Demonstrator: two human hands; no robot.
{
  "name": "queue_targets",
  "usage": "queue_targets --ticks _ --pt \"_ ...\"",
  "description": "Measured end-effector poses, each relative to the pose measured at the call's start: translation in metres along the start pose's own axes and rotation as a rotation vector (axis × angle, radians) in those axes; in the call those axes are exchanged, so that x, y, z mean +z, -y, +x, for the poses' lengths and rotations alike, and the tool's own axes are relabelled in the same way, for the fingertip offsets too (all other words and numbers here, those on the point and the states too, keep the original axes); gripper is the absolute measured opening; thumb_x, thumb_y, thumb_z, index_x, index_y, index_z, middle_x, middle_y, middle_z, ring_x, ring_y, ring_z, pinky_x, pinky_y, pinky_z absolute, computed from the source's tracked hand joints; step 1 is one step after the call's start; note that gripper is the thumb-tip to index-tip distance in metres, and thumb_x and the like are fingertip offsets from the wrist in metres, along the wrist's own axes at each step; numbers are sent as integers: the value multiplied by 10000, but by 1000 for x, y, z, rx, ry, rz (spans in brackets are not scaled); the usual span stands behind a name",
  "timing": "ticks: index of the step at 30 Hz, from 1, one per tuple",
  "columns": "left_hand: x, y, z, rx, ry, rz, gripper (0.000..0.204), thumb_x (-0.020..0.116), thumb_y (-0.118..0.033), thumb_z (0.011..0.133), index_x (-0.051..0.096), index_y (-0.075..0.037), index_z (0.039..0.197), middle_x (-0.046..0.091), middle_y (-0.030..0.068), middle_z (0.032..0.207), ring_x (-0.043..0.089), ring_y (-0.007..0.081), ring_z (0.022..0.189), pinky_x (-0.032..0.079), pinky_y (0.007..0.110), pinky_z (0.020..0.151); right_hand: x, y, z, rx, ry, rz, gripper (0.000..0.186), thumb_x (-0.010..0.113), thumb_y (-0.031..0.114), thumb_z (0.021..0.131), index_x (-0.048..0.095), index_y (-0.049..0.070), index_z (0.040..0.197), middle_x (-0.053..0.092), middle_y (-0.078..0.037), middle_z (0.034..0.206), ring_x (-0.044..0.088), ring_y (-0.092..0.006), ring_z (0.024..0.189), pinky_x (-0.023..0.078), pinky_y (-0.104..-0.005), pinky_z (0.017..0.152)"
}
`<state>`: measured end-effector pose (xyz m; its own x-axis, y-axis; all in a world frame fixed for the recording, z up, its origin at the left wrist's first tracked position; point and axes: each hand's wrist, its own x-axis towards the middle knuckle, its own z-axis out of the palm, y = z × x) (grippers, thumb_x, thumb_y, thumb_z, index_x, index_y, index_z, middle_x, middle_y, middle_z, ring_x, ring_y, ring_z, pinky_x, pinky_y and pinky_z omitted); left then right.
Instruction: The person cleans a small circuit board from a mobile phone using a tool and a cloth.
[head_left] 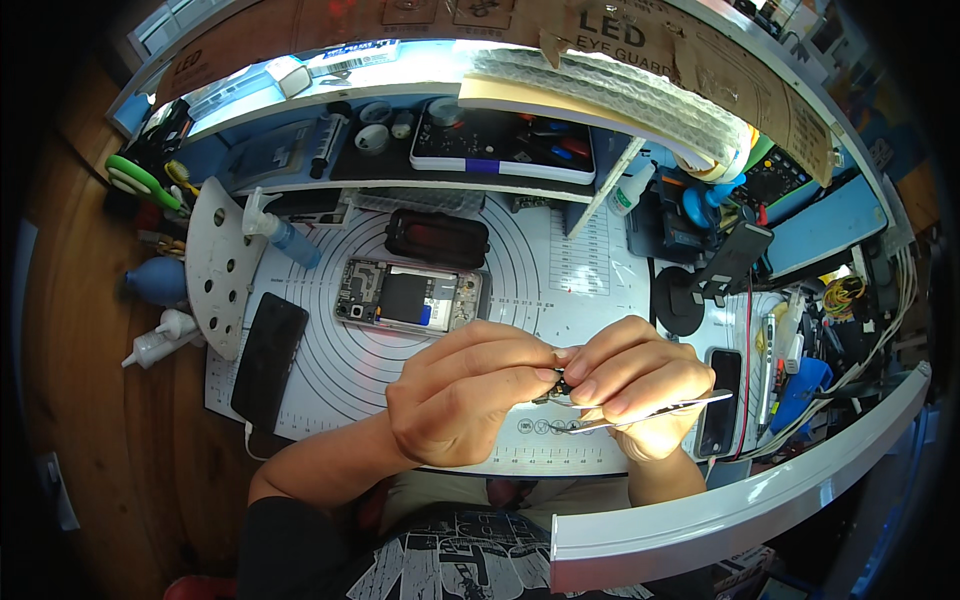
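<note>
My left hand (465,395) pinches a small black component (555,384) between thumb and fingertips. My right hand (640,390) meets it there, fingertips on or against the same part, and also holds metal tweezers (700,401) crosswise under its fingers. Much of the component is hidden by my fingers. Behind my hands an opened phone (400,298) lies with its circuit board and battery exposed, and a dark oblong case or tray (437,237) sits just beyond it.
Dark phones (268,365) (720,402) lie either side. A spray bottle (295,243) and perforated holder (215,275) stand left, a black stand (680,300) right. A shelf (500,180) with tools crosses the back; a white curved bar (750,500) arches at lower right.
</note>
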<state>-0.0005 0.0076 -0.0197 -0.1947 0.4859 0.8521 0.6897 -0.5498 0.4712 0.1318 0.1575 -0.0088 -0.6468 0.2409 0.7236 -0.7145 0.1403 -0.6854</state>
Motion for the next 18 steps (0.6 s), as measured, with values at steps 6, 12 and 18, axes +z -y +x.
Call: queue_targets --ticks 6,12,18 --pt "3 1 -2 0 -49 -13 253 692 137 795 649 50 1029 732 202 963 729 324 833 614 367 686 0 -1 -1 -22 16 -53 147 793 104 877 661 41 875 746 -172 879 702 -327 865 646 -497 810" --pt "3 0 -1 -14 -48 -21 253 696 143 795 647 53 1026 731 209 954 728 323 825 611 361 685 6 0 0 -27 -46 -52 117 823 69 805 747 9 871 777 -173 910 739 -346 907 626 -416 796" --pt "3 0 1 -16 -46 -32 250 699 146 798 647 56 1025 729 212 946 726 314 816 609 356 675 5 -1 0 -96 -29 -104 131 822 -13 776 740 3 877 775 -172 915 741 -334 896 624 -390 780"
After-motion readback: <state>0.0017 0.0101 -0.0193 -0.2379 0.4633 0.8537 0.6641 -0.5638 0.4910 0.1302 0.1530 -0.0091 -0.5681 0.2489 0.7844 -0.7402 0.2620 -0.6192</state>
